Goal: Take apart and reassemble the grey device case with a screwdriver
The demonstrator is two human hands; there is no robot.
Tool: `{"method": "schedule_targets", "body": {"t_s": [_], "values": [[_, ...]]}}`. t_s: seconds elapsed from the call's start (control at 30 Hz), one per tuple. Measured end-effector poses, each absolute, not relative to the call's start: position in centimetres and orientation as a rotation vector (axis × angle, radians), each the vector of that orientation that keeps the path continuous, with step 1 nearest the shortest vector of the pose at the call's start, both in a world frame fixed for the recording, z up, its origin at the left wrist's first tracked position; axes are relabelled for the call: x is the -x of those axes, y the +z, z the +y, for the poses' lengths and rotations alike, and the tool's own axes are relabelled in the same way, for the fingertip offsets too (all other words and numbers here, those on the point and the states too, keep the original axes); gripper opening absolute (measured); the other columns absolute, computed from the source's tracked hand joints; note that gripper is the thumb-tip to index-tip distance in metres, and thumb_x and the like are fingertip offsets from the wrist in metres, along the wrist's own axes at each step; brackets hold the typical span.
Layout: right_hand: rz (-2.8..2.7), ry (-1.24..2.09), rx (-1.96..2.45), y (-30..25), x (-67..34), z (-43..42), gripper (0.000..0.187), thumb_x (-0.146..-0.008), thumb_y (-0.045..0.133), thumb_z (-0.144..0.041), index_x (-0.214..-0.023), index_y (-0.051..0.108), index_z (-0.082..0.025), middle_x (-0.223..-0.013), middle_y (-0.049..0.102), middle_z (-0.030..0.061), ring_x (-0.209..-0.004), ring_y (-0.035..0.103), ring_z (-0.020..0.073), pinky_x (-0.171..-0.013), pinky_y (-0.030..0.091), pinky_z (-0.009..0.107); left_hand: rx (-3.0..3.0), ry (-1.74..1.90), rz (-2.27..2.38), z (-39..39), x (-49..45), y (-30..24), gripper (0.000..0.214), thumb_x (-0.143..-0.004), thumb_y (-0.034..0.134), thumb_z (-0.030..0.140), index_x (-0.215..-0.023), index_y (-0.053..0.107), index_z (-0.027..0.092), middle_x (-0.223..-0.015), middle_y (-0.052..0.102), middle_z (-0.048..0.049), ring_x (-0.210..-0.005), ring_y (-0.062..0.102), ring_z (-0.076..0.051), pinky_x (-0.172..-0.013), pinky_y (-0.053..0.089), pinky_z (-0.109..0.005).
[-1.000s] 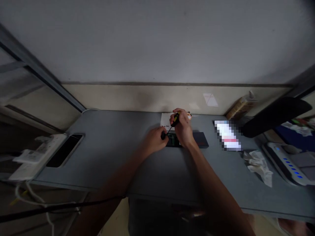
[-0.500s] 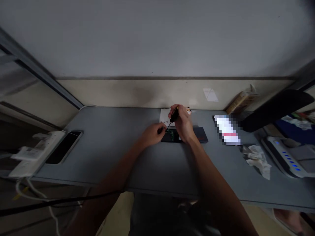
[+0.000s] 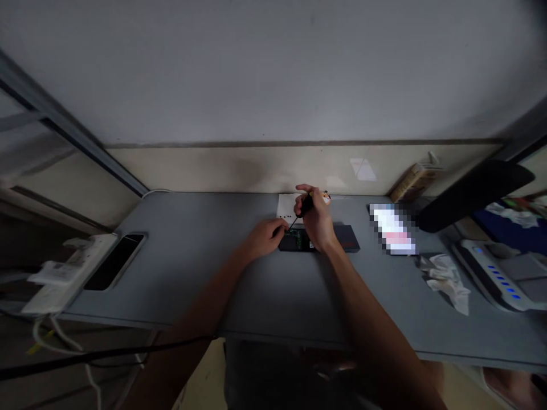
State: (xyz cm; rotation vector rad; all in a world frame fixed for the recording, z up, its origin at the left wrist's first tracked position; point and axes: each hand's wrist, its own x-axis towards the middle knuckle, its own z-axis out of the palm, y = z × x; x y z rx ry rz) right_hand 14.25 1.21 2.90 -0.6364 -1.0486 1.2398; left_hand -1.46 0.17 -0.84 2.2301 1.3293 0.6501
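My right hand [image 3: 318, 219] is closed round the dark handle of a screwdriver [image 3: 306, 205], its index finger sticking out to the left. The thin shaft slants down and left to the near edge of a green circuit board [image 3: 294, 233] in a black, open-faced flat case [image 3: 289, 245]. My left hand [image 3: 265, 236] is pinched at the case's left end, close to the screwdriver tip. What those fingertips grip is too small and dark to name. Behind the case lies a white sheet [image 3: 287, 204] with several tiny dark screws [image 3: 284, 216] in a row. A dark flat box [image 3: 347, 238] adjoins the case's right side.
On the left lie a phone [image 3: 115, 262] and a white power strip [image 3: 70, 273] with cables. To the right are a lit phone [image 3: 392, 229], a crumpled tissue [image 3: 445, 279], a grey device with blue lights [image 3: 496, 273], a black cylinder [image 3: 478, 193] and a small carton [image 3: 416, 179].
My right index finger has lifted off the screwdriver handle and now points left. The tip stays by the board near my left fingers. The whole view has shifted slightly.
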Motion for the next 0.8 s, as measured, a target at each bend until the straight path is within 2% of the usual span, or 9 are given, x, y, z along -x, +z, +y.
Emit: {"method": "schedule_targets", "body": {"t_s": [0.13, 0.33, 0.53, 0.8], "values": [[-1.061, 1.185, 0.649, 2.7, -14.2, 1.2, 0.051, -0.078, 0.068, -0.075, -0.082, 0.054, -0.026, -0.073, 0.054, -0.0037, -0.064, 0.051, 0.0124, -0.062, 0.045, 0.029, -2.256, 0.663, 1.343, 0.1, 1.3, -0.9, 0.021, -0.094, 0.046, 0.013, -0.093, 0.065, 0.023, -0.096, 0.074, -0.0026, -0.090, 0.068, -0.019, -0.087, 0.051, -0.031], [-1.084, 1.096, 0.650, 2.4, -13.7, 1.4, 0.053, -0.081, 0.061, -0.078, -0.080, 0.043, -0.028, -0.062, 0.039, -0.0078, -0.054, 0.039, 0.0113, -0.051, 0.034, 0.026, -2.242, 0.598, 1.523, -0.5, 0.3, -0.2, 0.012, -0.090, 0.052, 0.017, -0.093, 0.062, 0.024, -0.080, 0.066, -0.0001, -0.079, 0.064, -0.019, -0.078, 0.049, -0.031], [-1.113, 1.064, 0.649, 2.5, -13.4, 1.4, 0.051, -0.084, 0.059, -0.076, -0.080, 0.043, -0.028, -0.062, 0.038, -0.0075, -0.054, 0.037, 0.0112, -0.050, 0.032, 0.027, -2.207, 0.534, 1.580, -1.0, -0.4, 0.5, 0.015, -0.079, 0.060, 0.013, -0.090, 0.060, 0.024, -0.071, 0.060, 0.0017, -0.073, 0.062, -0.020, -0.075, 0.047, -0.032], [-1.092, 1.074, 0.611, 2.2, -13.5, 1.3, 0.046, -0.089, 0.059, -0.070, -0.081, 0.045, -0.027, -0.062, 0.039, -0.0072, -0.056, 0.036, 0.0112, -0.052, 0.031, 0.027, -2.170, 0.575, 1.623, -1.2, -0.6, 0.2, 0.016, -0.078, 0.061, 0.013, -0.089, 0.059, 0.023, -0.072, 0.061, 0.0012, -0.074, 0.062, -0.021, -0.076, 0.047, -0.033]]}}
